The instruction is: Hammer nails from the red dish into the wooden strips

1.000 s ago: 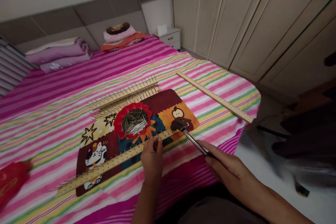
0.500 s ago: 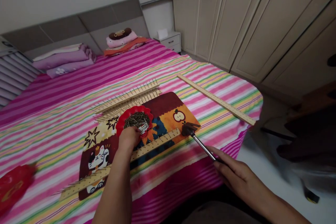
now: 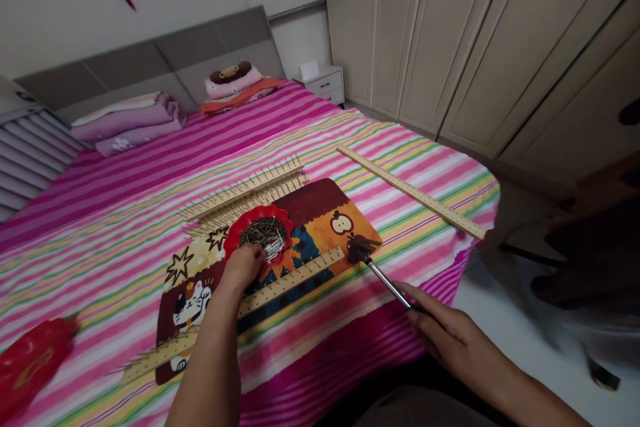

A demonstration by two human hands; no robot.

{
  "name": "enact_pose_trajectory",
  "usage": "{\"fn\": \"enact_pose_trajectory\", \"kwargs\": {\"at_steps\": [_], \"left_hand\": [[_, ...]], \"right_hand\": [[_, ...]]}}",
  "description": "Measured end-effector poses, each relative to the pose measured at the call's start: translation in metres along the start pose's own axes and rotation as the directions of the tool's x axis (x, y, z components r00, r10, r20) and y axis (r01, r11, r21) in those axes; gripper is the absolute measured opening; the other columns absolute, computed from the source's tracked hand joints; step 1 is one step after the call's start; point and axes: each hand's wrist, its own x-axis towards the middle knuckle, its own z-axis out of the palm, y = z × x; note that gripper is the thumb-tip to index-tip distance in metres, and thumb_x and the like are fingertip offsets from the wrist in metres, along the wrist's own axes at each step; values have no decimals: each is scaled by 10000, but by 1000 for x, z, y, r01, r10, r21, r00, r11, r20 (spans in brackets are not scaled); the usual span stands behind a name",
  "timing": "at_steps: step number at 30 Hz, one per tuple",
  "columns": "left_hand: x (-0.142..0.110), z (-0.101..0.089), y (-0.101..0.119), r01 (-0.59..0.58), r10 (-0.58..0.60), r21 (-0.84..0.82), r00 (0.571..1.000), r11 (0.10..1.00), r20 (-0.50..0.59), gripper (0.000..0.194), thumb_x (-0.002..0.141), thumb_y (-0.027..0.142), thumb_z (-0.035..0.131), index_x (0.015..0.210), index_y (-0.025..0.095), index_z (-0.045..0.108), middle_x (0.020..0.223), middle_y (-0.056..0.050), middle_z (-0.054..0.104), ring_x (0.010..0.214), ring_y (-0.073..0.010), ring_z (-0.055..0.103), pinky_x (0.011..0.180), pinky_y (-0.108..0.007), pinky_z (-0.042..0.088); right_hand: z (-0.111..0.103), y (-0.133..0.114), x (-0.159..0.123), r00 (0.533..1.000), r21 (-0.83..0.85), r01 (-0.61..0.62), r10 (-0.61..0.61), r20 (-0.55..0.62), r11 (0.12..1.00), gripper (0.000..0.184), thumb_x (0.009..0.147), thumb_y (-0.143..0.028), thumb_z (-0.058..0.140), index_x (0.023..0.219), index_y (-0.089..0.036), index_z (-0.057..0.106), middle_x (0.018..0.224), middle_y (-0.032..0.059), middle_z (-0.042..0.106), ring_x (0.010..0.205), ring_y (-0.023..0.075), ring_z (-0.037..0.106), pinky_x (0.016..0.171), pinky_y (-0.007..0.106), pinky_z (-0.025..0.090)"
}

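And the left hand (image 3: 245, 263) has been moved off the near wooden strip (image 3: 293, 279), where it was seen a second ago, and is now held at the red bowl (image 3: 231, 240). The hammer (image 3: 387, 280) has been drawn just clear of the strip's right end, its dark head kept low over the mat (image 3: 320, 197), by the apple print.

On the striped cover (image 3: 310, 340), the near strip is laid slantwise across the mat, nails standing along its left part. The bowl, filled with nails (image 3: 263, 230), is set on the mat just beyond it. A red object (image 3: 35, 363) is seen at far left. Past the mat, nail-studded strips (image 3: 245, 188) are laid side by side; another strip (image 3: 410, 190) is set apart to the right. Farther back, folded bedding (image 3: 133, 121) is stacked before the headboard (image 3: 160, 53), with a nightstand (image 3: 327, 83) and wardrobe (image 3: 420, 47) beyond.

The left forearm is stretched forward, fingertips bent down into the nails; whether one is pinched cannot be told. The right hand (image 3: 445, 333) is closed around the hammer's handle, which is slanted up toward the head's far left.
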Motion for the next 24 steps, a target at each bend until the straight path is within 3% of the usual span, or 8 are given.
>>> {"fn": "enact_pose_trajectory", "kwargs": {"at_steps": [3,7,11,15,19,24], "left_hand": [[-3,1,-9,-4,-8,-156,997,988,-75,119,719,216,506,647,206,601,600,10,601,573,-132,513,593,-237,359],[-11,-1,-20,-13,-61,-468,988,884,-142,185,682,377,577,663,197,610,579,23,581,567,-129,499,564,-237,373],[-29,-9,-14,-72,-96,-801,983,595,-159,345,558,464,721,708,164,640,630,9,613,586,-114,525,568,-234,414],[-60,-8,7,-23,-155,-947,985,321,-77,441,489,415,812,811,146,675,649,4,636,559,-91,541,559,-225,453],[-86,17,30,52,-198,-974,980,219,8,441,427,396,840,747,137,682,631,-13,651,575,-121,590,575,-263,514],[-91,59,47,68,-306,-985,952,157,17,405,423,397,823,697,140,670,681,-32,684,631,-141,633,552,-249,528]], "right_hand": [[1,1,-1,1000,0,24,-24,3,1000,485,884,-350,484,1332,-177,555,593,-40,455,510,124,387,475,215,398],[1,8,2,1000,9,7,-7,2,1000,497,891,-369,484,1344,-174,539,526,-61,364,456,118,323,384,201,303],[2,14,4,999,27,20,-21,32,999,528,883,-423,492,1347,-176,534,525,-63,340,447,115,309,370,201,275],[2,5,1,999,36,28,-28,16,999,532,871,-428,504,1338,-178,548,498,-65,342,430,114,304,355,199,273],[2,-3,-1,999,23,50,-50,-9,998,488,870,-366,523,1319,-181,572,471,-70,347,411,108,318,343,188,290],[2,2,-2,999,-13,26,-27,-28,1000,487,886,-332,490,1338,-160,545,530,-65,375,446,105,328,373,193,294]]}}
